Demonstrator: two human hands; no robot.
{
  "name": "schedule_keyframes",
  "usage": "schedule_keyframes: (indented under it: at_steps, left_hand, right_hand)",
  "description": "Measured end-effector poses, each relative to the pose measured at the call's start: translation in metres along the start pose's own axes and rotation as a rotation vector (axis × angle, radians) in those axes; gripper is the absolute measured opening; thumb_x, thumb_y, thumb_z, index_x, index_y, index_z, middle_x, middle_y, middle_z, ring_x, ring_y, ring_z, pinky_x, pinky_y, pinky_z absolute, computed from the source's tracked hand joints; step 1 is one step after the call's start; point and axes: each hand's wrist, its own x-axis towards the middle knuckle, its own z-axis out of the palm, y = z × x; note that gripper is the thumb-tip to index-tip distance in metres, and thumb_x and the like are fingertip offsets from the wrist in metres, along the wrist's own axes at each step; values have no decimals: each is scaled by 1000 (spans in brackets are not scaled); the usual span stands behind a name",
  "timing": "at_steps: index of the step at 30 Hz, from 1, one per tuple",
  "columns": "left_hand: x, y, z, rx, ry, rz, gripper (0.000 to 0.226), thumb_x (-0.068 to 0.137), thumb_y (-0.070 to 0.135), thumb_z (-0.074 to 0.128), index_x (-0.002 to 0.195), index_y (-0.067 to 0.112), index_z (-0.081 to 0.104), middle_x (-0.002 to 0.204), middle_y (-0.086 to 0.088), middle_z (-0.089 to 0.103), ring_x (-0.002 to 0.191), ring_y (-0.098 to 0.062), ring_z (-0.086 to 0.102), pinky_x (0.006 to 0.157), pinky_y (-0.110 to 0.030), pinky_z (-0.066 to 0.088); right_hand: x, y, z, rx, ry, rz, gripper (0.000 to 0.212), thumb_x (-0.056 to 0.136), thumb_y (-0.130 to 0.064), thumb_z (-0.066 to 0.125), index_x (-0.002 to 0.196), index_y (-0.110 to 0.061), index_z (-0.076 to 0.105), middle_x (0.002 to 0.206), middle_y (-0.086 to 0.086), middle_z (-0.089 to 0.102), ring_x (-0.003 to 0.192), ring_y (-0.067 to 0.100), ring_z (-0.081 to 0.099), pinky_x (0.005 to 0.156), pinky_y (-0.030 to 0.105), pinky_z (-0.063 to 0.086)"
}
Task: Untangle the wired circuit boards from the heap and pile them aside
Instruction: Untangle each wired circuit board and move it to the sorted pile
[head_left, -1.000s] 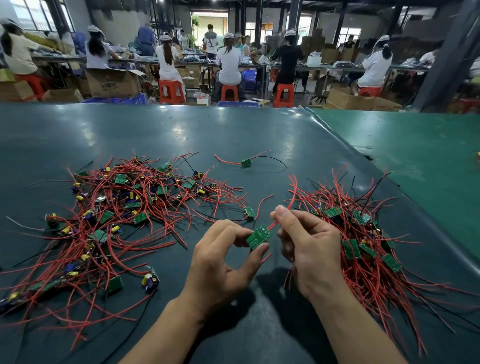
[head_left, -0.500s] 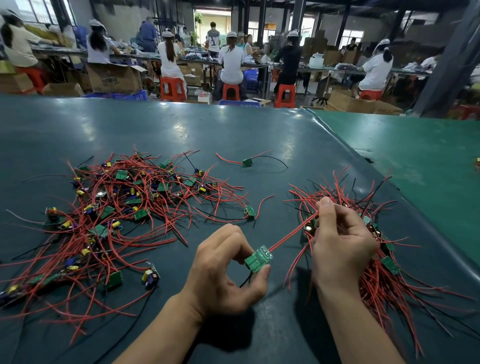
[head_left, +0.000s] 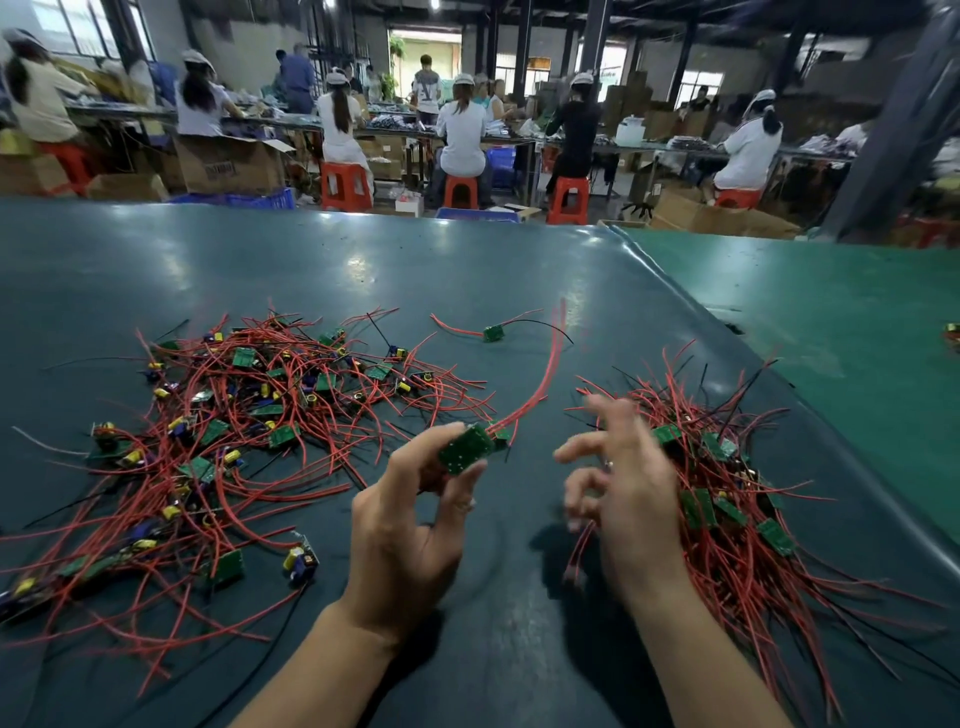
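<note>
My left hand (head_left: 410, 525) pinches a small green circuit board (head_left: 466, 449) between thumb and fingers, a little above the table. Its red wires (head_left: 543, 374) arc up and away to the right. My right hand (head_left: 623, 483) hovers just right of the board, blurred, fingers spread and holding nothing. A tangled heap of boards with red wires (head_left: 234, 431) spreads over the table on the left. A second pile of wired boards (head_left: 727, 493) lies on the right, partly behind my right hand.
One loose board with red and black wires (head_left: 493, 332) lies apart at the back middle. The dark green table mat (head_left: 363, 270) ends at a raised edge on the right, beside a brighter green surface (head_left: 831, 322). People sit on red stools at benches far behind.
My right hand has let go of the red wires and opened. The wires now swing up and back. My left hand has lifted the board slightly.
</note>
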Motion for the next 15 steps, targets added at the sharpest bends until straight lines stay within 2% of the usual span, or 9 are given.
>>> schedule_keyframes:
  at_steps: [2,3,5,8,10,11,13,15]
  left_hand:
    - [1,-1,-1,42,2,19,34,93,26,60,126,32,52,100,18,64,72,-5,65,68,-22,54]
    - [1,-2,-3,56,-16,50,37,93,23,59,128,32,52,104,18,63,76,-4,64,71,-22,53]
    - [2,-2,-5,57,-98,107,39,96,22,55,133,30,51,105,12,62,80,-8,63,70,-26,53]
    - [5,-3,-7,122,-237,166,40,98,26,53,138,22,50,104,2,67,79,-17,67,68,-33,55]
    - [8,-5,-6,249,-249,167,47,93,26,57,138,19,49,91,2,67,74,-7,59,66,-29,53]
    - [9,-5,-6,313,-236,163,48,91,28,58,138,18,51,83,5,64,71,-2,51,64,-26,49]
    - [11,-8,-6,418,-196,178,45,89,30,63,130,14,60,79,8,61,72,-8,49,67,-30,47]
    - [13,-11,-6,514,-115,183,36,86,27,69,119,14,68,86,7,66,81,-20,57,77,-40,45]
  right_hand:
    - [-8,5,8,-32,-282,99,68,73,-74,53,93,-12,72,63,2,62,41,11,46,38,19,34]
    - [-14,7,11,-25,-403,115,67,72,-75,57,89,-12,73,65,3,62,42,11,47,38,19,34]
    - [-22,13,17,-34,-519,56,47,78,-63,66,92,-18,70,69,-1,62,41,11,47,35,18,35]
    - [-26,16,21,-70,-466,-113,12,86,-30,69,97,-26,70,65,-9,64,43,2,51,39,14,40]
    - [-21,15,17,-193,-418,-263,10,88,-20,67,87,-29,71,67,-15,68,52,0,60,50,13,46]
    - [-18,15,13,-336,-390,-344,11,88,-23,67,81,-31,71,68,-16,69,55,2,61,53,18,47]
    - [-12,13,6,-569,-288,-465,17,87,-33,68,72,-29,71,66,-14,67,52,5,58,52,25,46]
    - [-7,12,0,-583,-128,-516,22,86,-40,68,68,-28,68,63,-10,65,48,6,54,49,26,46]
